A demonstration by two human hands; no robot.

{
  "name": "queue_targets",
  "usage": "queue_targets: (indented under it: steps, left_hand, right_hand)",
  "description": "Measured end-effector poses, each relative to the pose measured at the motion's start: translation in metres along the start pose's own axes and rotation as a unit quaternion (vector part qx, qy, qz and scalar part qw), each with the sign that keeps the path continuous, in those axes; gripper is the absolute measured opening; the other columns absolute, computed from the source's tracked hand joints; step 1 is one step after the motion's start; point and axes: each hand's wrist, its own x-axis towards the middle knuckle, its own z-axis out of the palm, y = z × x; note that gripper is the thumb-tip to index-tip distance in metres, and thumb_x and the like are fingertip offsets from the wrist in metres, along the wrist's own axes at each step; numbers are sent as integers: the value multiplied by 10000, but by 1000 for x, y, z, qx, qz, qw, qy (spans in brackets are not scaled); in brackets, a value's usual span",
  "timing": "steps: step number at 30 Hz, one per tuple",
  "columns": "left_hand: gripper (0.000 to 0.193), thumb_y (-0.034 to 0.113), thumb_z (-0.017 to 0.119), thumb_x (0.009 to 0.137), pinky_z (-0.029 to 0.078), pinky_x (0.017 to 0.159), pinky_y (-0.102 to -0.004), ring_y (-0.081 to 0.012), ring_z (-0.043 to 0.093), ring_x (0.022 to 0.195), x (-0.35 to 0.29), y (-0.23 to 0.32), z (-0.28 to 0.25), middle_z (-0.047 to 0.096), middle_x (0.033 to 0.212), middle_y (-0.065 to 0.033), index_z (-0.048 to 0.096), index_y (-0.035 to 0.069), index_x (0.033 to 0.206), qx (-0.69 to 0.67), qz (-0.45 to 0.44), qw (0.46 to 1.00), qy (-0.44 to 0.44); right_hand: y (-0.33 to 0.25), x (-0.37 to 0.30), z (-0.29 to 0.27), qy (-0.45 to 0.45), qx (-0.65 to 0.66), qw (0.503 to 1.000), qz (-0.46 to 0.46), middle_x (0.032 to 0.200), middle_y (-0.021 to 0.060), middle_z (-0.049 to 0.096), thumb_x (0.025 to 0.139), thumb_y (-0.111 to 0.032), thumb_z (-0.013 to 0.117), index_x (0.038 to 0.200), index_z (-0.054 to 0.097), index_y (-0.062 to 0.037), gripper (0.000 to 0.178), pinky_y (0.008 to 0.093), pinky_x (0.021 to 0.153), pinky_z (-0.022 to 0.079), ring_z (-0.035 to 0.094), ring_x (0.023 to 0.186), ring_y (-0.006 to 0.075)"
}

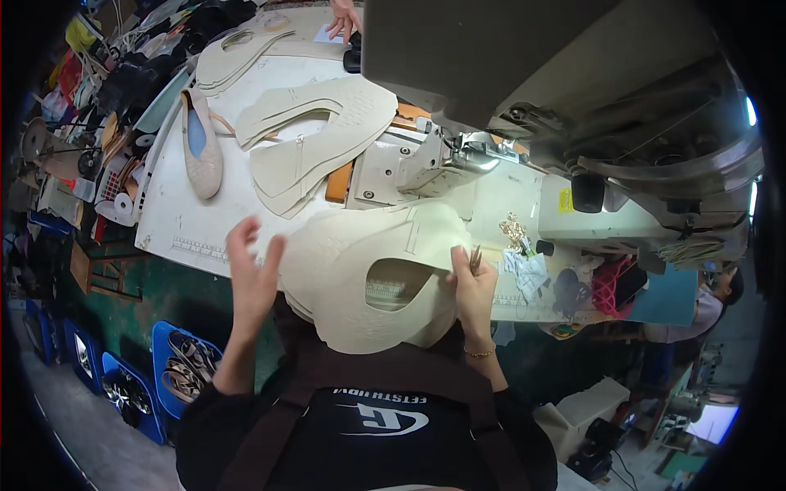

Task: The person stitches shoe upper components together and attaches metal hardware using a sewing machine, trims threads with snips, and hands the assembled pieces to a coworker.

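Note:
A stack of cream shoe upper pieces (336,270) lies at the table's near edge, partly over my lap, with a large cut-out opening in the top piece. My right hand (475,295) grips the right edge of the stack between thumb and fingers. From that same hand sticks up a small metal tool (476,259) with pointed tips; its lower part is hidden in the palm. My left hand (255,274) is raised just left of the stack, fingers apart, holding nothing. Beyond the pieces stands a sewing machine (458,159), its head hanging over the table.
More cream upper pieces (360,106) are piled beside the machine bed, and others (233,65) further back. A finished flat shoe (202,159) lies at left. Gold chain (513,229) and a white cloth (526,272) are at right. Blue bins (160,348) stand on the floor. Another person's hand (345,20) reaches in.

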Motion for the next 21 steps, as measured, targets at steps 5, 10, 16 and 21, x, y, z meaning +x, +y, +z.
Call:
queue_targets:
  steps: [5, 10, 16, 21]
  left_hand:
    - [610, 466, 462, 888, 389, 905, -352, -231, 434, 1129, -84, -15, -7, 418, 1235, -151, 334, -11, 1246, -577, -362, 708, -184]
    - [541, 286, 567, 873, 368, 942, -326, -214, 473, 1103, -110, -11, 11, 486, 1187, -128, 342, -13, 1263, -558, -259, 776, -140]
    - [624, 45, 719, 708, 410, 900, -315, -180, 503, 1042, -91, 23, 30, 510, 1150, -99, 376, -8, 1226, -507, -256, 820, -70]
    - [590, -36, 719, 619, 470, 818, -309, -189, 574, 924, -64, 16, -13, 584, 1033, -95, 470, -9, 1153, -467, -197, 862, -5]
  right_hand:
    - [37, -2, 12, 100, -40, 990, -86, 504, -12, 458, 882, -231, 564, 635, 502, 7, 348, 219, 427, 324, 400, 465, 43]
    - [39, -12, 27, 157, -174, 952, -197, 462, 36, 402, 868, -208, 574, 612, 467, 13, 354, 266, 409, 300, 340, 444, 77]
    - [28, -24, 34, 104, -219, 919, -311, 464, 49, 390, 846, -179, 591, 622, 470, 15, 320, 279, 400, 299, 338, 424, 92]
    - [-9, -11, 51, -23, -103, 959, -264, 501, 75, 447, 832, -220, 607, 654, 473, 18, 326, 286, 411, 294, 329, 440, 135]
